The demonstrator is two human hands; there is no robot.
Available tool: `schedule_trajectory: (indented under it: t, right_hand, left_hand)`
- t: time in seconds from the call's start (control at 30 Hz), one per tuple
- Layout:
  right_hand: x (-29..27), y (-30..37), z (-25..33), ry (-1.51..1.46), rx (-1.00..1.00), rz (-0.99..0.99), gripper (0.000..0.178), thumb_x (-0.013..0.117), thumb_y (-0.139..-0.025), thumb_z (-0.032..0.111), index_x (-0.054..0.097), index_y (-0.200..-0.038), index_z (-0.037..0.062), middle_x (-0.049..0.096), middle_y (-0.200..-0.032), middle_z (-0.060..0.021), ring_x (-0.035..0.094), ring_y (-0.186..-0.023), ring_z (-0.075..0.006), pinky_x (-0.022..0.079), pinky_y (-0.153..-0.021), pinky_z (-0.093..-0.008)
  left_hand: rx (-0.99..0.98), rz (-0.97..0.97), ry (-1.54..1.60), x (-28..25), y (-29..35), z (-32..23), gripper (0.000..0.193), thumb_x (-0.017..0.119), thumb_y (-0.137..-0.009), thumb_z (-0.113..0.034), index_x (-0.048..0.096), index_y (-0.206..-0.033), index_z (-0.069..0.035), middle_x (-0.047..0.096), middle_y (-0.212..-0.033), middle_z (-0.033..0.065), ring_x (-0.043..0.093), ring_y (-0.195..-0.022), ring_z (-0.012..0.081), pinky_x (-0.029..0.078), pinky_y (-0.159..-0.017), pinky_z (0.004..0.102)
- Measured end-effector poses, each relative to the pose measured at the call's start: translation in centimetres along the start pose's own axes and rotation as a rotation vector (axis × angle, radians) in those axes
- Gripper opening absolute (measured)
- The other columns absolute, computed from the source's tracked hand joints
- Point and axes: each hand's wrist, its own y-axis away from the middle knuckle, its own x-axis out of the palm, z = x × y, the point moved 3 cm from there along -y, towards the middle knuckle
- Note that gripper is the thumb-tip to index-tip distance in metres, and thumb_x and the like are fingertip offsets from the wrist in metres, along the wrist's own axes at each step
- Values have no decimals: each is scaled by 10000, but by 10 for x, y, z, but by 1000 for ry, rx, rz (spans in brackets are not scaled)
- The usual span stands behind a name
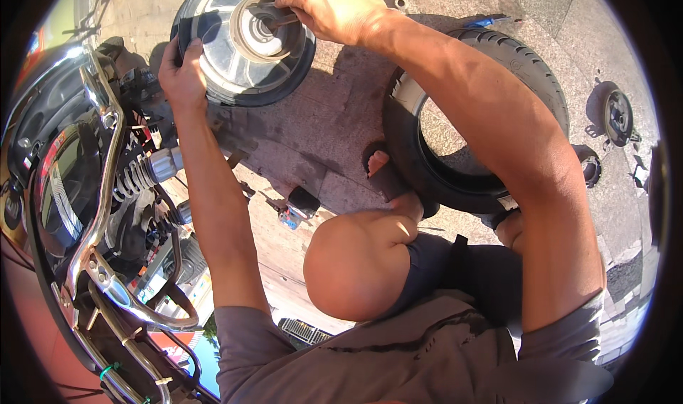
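A wheel (pixel 222 84) with a black tyre and pale spokes is at the upper part of the view. A round metal hub drum (pixel 242 44) stands up from its middle. My left hand (pixel 185 80) grips the wheel's left edge, thumb on top and fingers curled round the side. Over the hub, my right hand (pixel 334 9) is closed, its fingertips at the drum's rim. A short, thin dark piece (pixel 286 21) shows below those fingers and reaches toward the hub's centre; its kind is not clear.
A loose tyre (pixel 405 148) lies on the paving right of my knee, beside a blue-handled item (pixel 487 21). Farther right are a round metal part (pixel 617 113) and a dark ring-shaped part (pixel 589 165). A motorcycle with a chrome frame tube (pixel 107 183) and shock absorber (pixel 142 176) stands left.
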Motion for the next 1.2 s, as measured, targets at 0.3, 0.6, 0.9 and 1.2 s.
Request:
schedule_trajectory:
  t: [0.3, 0.6, 0.9, 1.2]
  right_hand:
    - [24, 20, -13, 297, 150, -28, 378, 550, -898, 105, 615, -1257, 203, 711, -951, -166, 711, -891, -348, 574, -772, -475]
    - [40, 40, 16, 28, 197, 221, 301, 519, -920, 121, 665, -1182, 95, 706, -1026, -175, 675, -1000, -347, 535, -906, -430]
    - [13, 29, 2, -716, 143, 49, 300, 555, -969, 160, 661, -1230, 56, 720, -923, -131, 672, -837, -149, 525, -793, -288]
    - [26, 31, -2, -937, 249, 3, 302, 563, -1004, 221, 658, -1232, 46, 666, -839, -27, 580, -738, -104, 481, -696, -270]
  left_hand:
    - [19, 8, 3, -1, 1, -1, 382, 707, -870, -47, 619, -1223, 70, 680, -1035, 60, 606, -889, 109, 476, -792, 246]
    - [66, 12, -39, 5, 2, 3, 391, 726, -846, -14, 627, -1217, 62, 683, -1050, 76, 624, -921, 123, 485, -849, 253]
    - [72, -10, -57, 7, 0, 3, 385, 720, -842, -16, 629, -1206, 70, 678, -1055, 84, 626, -918, 130, 489, -846, 255]
    - [112, -34, -55, 0, 6, 11, 393, 737, -847, -27, 616, -1207, 71, 672, -1033, 81, 621, -899, 117, 490, -838, 255]
